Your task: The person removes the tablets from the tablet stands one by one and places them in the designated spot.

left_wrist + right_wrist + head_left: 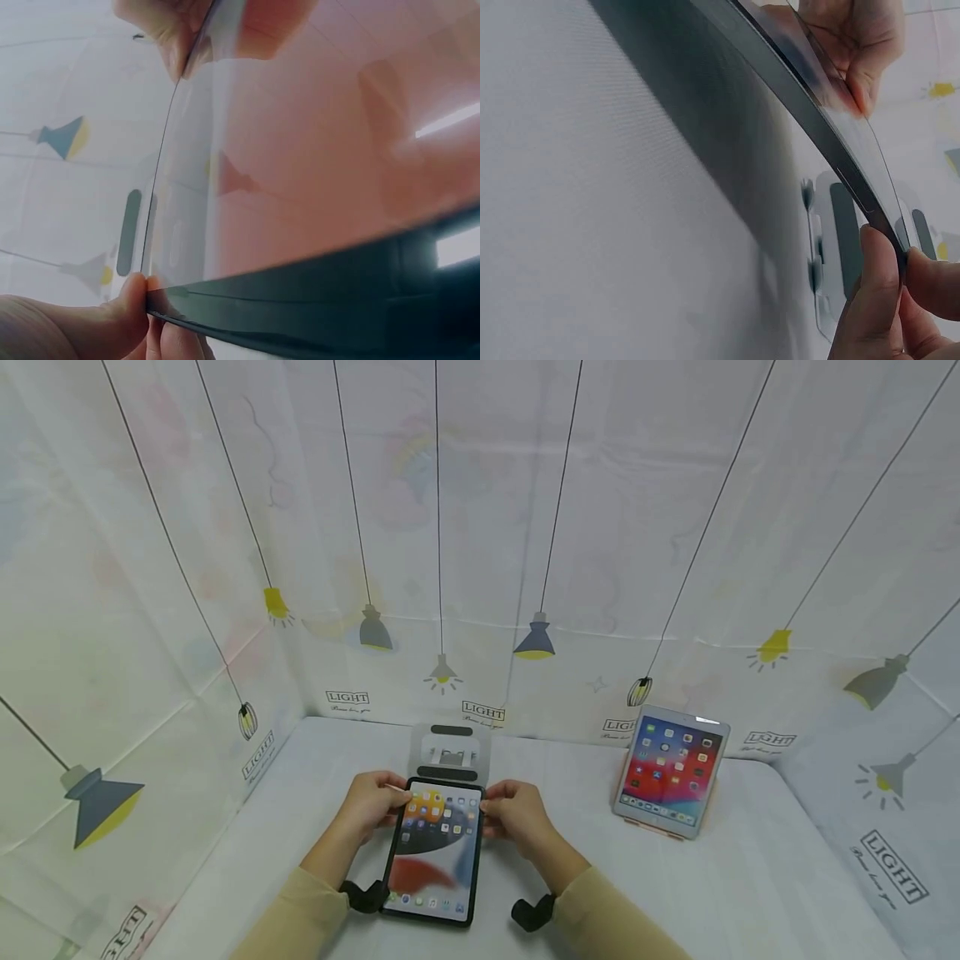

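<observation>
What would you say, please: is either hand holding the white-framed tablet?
No, the left hand and right hand grip the black-framed tablet, while the white-framed tablet stands apart.

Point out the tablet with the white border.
It is the propped-up tablet, off to the right of the right hand; its border is white, whereas the held tablet has a black one.
</observation>
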Demonstrator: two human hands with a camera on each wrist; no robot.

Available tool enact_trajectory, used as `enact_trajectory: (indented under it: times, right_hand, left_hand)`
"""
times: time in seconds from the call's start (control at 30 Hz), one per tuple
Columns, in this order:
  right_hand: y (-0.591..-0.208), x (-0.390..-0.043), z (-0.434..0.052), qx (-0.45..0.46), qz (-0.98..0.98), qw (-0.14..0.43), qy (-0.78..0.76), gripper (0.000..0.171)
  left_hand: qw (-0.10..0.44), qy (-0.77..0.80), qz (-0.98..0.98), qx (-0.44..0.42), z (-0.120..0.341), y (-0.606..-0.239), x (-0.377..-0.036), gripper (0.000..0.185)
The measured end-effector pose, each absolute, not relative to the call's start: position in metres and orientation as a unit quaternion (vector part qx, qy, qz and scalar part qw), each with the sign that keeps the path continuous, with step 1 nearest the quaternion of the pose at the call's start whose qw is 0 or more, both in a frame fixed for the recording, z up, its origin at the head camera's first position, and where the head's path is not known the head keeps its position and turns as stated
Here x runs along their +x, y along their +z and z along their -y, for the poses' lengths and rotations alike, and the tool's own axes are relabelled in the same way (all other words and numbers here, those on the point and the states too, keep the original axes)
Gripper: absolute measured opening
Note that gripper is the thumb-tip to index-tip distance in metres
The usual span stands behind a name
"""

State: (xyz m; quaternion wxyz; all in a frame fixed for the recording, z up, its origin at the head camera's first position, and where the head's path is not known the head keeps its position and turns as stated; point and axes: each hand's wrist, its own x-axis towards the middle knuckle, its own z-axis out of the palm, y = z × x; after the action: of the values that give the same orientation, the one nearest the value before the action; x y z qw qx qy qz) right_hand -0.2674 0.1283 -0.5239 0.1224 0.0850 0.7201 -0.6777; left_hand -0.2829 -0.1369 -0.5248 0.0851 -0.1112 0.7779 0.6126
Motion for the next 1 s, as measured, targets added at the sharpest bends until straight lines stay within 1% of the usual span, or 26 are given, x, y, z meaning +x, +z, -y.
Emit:
enact_trajectory:
  times: [0.3,0.77,1.0]
  right_hand:
    - [-0.532,-0.261,-0.126,0.084,-0.719,0.124,-0.679,0.022]
    - [-0.539,-0.258,-0.124,0.075,-0.722,0.125,-0.676,0.021]
    - [-0.541,-0.257,-0.123,0.078,-0.724,0.132,-0.673,0.020]
  left_hand:
    - [0.093,0.615,-0.775,-0.110,0.140,-0.532,-0.278,0.026]
    - [0.094,0.600,-0.787,-0.113,0.142,-0.539,-0.275,0.019]
    - [0.108,0.594,-0.788,-0.120,0.144,-0.539,-0.274,0.017]
